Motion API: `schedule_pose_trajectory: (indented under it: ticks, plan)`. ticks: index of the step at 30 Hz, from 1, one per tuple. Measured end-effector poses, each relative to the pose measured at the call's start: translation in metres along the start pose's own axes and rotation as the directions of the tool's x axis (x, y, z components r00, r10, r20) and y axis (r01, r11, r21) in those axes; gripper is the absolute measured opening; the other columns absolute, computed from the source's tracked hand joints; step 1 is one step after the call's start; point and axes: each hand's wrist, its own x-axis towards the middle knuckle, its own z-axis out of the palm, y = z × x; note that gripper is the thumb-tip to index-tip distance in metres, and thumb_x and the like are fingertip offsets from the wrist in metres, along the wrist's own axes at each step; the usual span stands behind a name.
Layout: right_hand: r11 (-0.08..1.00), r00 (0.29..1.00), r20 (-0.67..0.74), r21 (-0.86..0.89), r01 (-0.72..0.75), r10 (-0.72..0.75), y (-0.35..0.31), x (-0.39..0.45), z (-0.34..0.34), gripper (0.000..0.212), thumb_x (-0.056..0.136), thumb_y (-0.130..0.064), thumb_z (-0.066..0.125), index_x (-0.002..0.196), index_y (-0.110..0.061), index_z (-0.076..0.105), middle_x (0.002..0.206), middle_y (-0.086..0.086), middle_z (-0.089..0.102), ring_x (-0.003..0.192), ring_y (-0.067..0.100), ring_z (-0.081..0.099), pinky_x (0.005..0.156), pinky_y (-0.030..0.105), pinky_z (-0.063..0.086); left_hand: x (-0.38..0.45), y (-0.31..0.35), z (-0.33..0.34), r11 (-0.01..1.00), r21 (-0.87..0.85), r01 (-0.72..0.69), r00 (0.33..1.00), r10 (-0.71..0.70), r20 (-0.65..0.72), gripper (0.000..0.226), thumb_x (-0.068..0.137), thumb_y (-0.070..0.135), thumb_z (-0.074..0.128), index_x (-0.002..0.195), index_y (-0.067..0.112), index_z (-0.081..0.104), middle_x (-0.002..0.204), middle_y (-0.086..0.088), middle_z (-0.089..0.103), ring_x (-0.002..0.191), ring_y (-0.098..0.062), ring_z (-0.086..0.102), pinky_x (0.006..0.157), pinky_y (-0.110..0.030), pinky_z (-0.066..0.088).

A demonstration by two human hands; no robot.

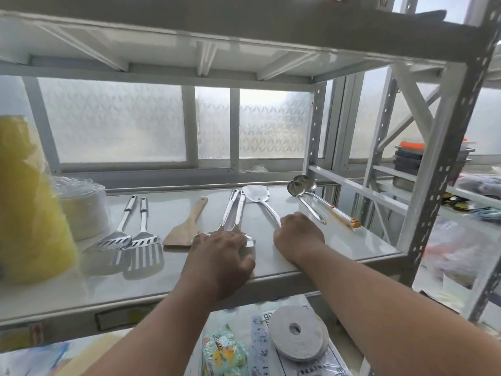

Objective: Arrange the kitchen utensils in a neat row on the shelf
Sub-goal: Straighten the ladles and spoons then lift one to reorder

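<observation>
Lower shelf nearest, below the forearms: printed snack packet (225, 351), grey tape roll (298, 332) just right of it.

On the white shelf (81, 291) above, left to right:

- Yellow bag (27, 207) at the far left, a wrapped stack of pale containers (84, 207) beside it.
- Two slotted steel spatulas (135, 240), side by side and touching at the blades, handles pointing away.
- Wooden spatula (187, 226), blade toward the shelf's front edge, tilted slightly.
- Pair of steel spoons (233, 213) lying together, bowls toward the front and partly covered by the left hand (222, 259), laid palm down over them with fingers curled loosely; grip itself hidden, cannot tell whether clamped or only resting.
- Steel turner (256, 194), blade toward the window, handle running back into the right hand (298, 234), fingers closed around the handle end.
- Two steel ladles (301, 185), bowls together near the back, handles fanning toward the front right, one ending in a pale, orange-tipped grip.

Second rack at the right, with stacked dark trays (409, 161).
</observation>
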Motion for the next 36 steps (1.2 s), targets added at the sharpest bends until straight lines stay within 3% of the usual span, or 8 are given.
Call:
schedule_pose_trajectory:
  ticks: [10,15,20,36]
  plan:
    - [0.991,0.998,0.001,-0.125,-0.055,0.056,0.000,0.045,0.008,0.040,0.094,-0.021,0.040,0.128,-0.011,0.060,0.128,0.008,0.052,0.119,0.033,0.058,0.077,0.041,0.046,0.001,0.000,0.002,0.999,-0.028,0.024,0.999,-0.025,-0.022,0.050,0.095,0.055,0.043,0.138,0.036,0.060,0.144,0.013,0.063,0.135,-0.014,0.051,0.115,-0.042,0.030]
    - [0.995,0.992,-0.087,-0.009,-0.096,0.095,0.004,0.040,0.013,0.041,0.097,-0.031,0.041,0.126,-0.011,0.062,0.126,0.009,0.051,0.119,0.033,0.056,0.088,0.043,0.048,0.001,0.000,0.001,0.998,-0.045,0.034,0.999,-0.035,-0.021,0.049,0.097,0.054,0.046,0.140,0.037,0.059,0.145,0.015,0.062,0.135,-0.013,0.050,0.116,-0.042,0.029]
    - [0.993,0.985,-0.134,0.057,-0.106,0.113,0.007,0.039,0.013,0.037,0.094,-0.028,0.047,0.120,-0.012,0.067,0.123,0.009,0.056,0.117,0.032,0.058,0.091,0.041,0.052,-0.001,0.002,-0.001,0.998,-0.055,0.042,0.999,-0.044,-0.025,0.048,0.097,0.053,0.046,0.140,0.037,0.060,0.144,0.015,0.062,0.134,-0.013,0.050,0.116,-0.042,0.029]
    - [0.983,0.972,-0.152,0.066,-0.173,0.181,0.010,0.042,0.016,0.037,0.092,-0.023,0.049,0.124,-0.011,0.065,0.126,0.010,0.055,0.124,0.031,0.055,0.093,0.040,0.049,0.000,0.002,-0.001,0.997,-0.059,0.056,0.998,-0.058,-0.027,0.047,0.094,0.052,0.046,0.135,0.037,0.063,0.137,0.015,0.066,0.129,-0.013,0.054,0.114,-0.040,0.032]
